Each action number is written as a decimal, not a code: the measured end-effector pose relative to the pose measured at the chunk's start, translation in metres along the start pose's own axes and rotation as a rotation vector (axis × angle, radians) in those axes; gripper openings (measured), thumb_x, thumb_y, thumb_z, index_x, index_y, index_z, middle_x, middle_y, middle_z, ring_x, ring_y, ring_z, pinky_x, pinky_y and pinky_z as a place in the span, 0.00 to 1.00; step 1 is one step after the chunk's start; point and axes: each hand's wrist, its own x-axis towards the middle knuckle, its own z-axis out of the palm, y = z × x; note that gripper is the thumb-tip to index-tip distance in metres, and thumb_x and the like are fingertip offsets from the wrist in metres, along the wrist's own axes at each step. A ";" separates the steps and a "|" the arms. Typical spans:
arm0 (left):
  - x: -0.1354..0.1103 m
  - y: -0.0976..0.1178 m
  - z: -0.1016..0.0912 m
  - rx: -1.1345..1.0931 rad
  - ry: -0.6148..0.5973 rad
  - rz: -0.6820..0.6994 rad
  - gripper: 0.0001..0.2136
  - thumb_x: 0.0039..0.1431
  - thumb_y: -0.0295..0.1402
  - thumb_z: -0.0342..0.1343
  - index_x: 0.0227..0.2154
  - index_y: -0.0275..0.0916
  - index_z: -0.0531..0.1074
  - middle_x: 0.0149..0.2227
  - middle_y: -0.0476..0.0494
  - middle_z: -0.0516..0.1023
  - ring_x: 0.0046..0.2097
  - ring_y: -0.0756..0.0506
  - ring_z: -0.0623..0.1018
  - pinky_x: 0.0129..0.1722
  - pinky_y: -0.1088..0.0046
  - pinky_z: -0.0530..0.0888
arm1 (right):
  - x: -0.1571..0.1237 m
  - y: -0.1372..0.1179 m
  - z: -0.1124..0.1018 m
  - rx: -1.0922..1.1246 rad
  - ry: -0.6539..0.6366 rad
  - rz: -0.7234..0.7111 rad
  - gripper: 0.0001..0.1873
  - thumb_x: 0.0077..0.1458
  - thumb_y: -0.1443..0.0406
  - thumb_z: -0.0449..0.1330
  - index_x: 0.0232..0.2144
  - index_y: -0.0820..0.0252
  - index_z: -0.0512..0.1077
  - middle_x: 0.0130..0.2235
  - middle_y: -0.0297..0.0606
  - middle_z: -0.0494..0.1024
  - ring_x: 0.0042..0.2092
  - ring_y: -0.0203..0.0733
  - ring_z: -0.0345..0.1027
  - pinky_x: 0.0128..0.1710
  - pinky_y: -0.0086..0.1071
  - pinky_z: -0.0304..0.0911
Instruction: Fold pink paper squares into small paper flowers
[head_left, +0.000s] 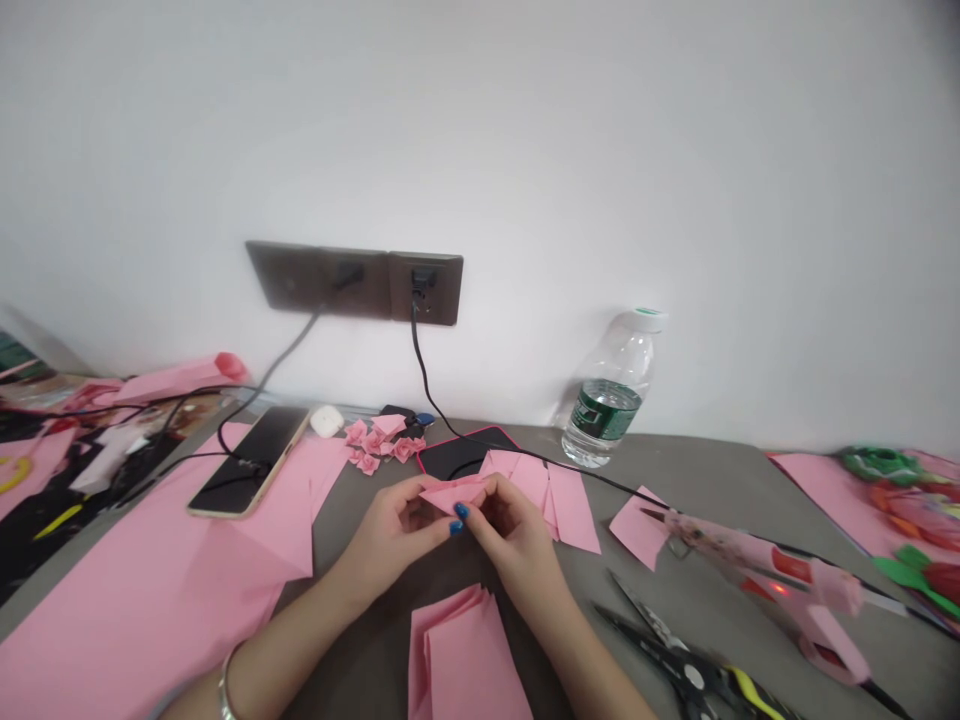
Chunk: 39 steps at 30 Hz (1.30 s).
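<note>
Between both hands is a small folded piece of pink paper [452, 493], held just above the grey table. My left hand [401, 530] pinches its left side, with the thumb along the lower edge. My right hand [511, 525] grips the right side, and its thumb presses the front of the fold. Both thumbnails are painted blue. Close below lies a stack of folded pink paper [469, 655]. Behind my right hand are several pink paper squares [574, 505]. A cluster of small folded paper roses [371, 440] lies beyond my left hand.
Open scissors [694, 670] and a pink glue gun [787, 580] with a lit red light lie at right. A water bottle [611, 390] stands near the wall. On large pink sheets [150, 590] at left rests a phone [251, 460]. Black cables run from the wall sockets [424, 290].
</note>
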 end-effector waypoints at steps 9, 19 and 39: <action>0.001 0.002 -0.001 0.127 0.058 0.004 0.07 0.52 0.32 0.61 0.32 0.34 0.78 0.29 0.44 0.79 0.32 0.46 0.75 0.31 0.74 0.70 | 0.002 -0.001 -0.002 0.129 0.032 0.018 0.16 0.52 0.54 0.64 0.36 0.57 0.69 0.30 0.33 0.72 0.31 0.38 0.66 0.30 0.29 0.62; 0.001 0.003 -0.002 0.137 0.012 0.006 0.08 0.55 0.36 0.58 0.28 0.35 0.74 0.25 0.49 0.72 0.27 0.49 0.70 0.25 0.77 0.67 | 0.004 -0.004 -0.004 0.132 0.027 0.052 0.16 0.49 0.52 0.66 0.26 0.59 0.72 0.26 0.34 0.72 0.28 0.38 0.65 0.28 0.29 0.60; -0.005 0.006 0.002 0.440 -0.044 0.096 0.16 0.65 0.38 0.45 0.21 0.41 0.53 0.23 0.55 0.54 0.26 0.50 0.58 0.25 0.74 0.54 | 0.000 -0.012 -0.003 0.043 -0.137 0.048 0.16 0.57 0.53 0.59 0.27 0.59 0.66 0.27 0.31 0.65 0.29 0.36 0.59 0.30 0.29 0.55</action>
